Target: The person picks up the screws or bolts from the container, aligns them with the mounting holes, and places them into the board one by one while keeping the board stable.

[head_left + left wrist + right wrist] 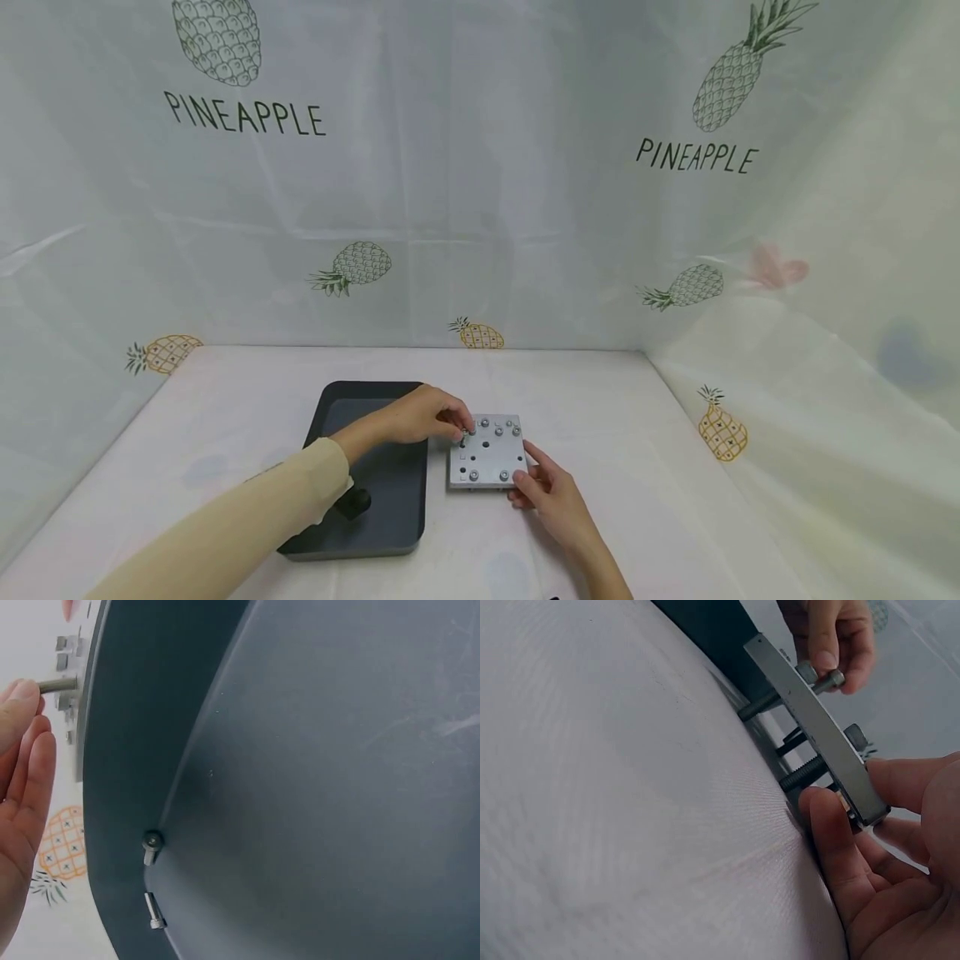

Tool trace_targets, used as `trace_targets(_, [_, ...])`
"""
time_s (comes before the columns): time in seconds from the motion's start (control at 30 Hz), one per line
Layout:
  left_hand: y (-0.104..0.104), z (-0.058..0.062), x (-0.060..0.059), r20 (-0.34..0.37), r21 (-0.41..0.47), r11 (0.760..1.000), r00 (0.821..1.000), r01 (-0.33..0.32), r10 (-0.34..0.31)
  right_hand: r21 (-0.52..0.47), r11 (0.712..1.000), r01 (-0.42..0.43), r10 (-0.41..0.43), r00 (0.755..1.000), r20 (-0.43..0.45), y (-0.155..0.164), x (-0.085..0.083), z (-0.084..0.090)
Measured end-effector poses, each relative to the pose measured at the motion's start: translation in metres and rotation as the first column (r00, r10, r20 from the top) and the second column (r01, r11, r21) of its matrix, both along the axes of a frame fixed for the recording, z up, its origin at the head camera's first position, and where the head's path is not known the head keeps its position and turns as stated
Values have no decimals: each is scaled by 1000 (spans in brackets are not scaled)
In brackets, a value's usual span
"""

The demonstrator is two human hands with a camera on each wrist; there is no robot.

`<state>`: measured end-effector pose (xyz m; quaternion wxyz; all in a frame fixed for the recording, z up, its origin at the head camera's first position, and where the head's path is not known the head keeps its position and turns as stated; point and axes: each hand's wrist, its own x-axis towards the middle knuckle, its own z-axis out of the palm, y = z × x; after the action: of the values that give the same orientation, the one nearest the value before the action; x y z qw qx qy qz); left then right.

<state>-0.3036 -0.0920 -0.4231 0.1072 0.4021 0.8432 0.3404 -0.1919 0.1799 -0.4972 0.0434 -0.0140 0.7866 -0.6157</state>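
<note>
Right hand (pixel 551 492) pinches plate (pixel 487 454) corner; left hand (pixel 423 414) pinches upright bolt (pixel 826 680).

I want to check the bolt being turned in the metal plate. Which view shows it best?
The right wrist view: left-hand fingers pinch the bolt in the plate. The head view shows it tiny; the left wrist view shows only its shaft.
</note>
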Motion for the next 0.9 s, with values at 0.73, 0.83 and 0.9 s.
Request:
trace_targets(0.73, [3,-1,0,6,-54,998,999,31,-31,-21,1000,-10,9,1000,-13,1,0,-1])
trace_targets(0.83, [3,-2,0,1,-57,998,1000,31,-31,-24,1000,-10,9,1000,-12,1,0,-1])
trace_targets(0.9, [3,-3,0,-1,-63,998,1000,30,-30,-27,1000,-10,10,1000,-10,1,0,-1])
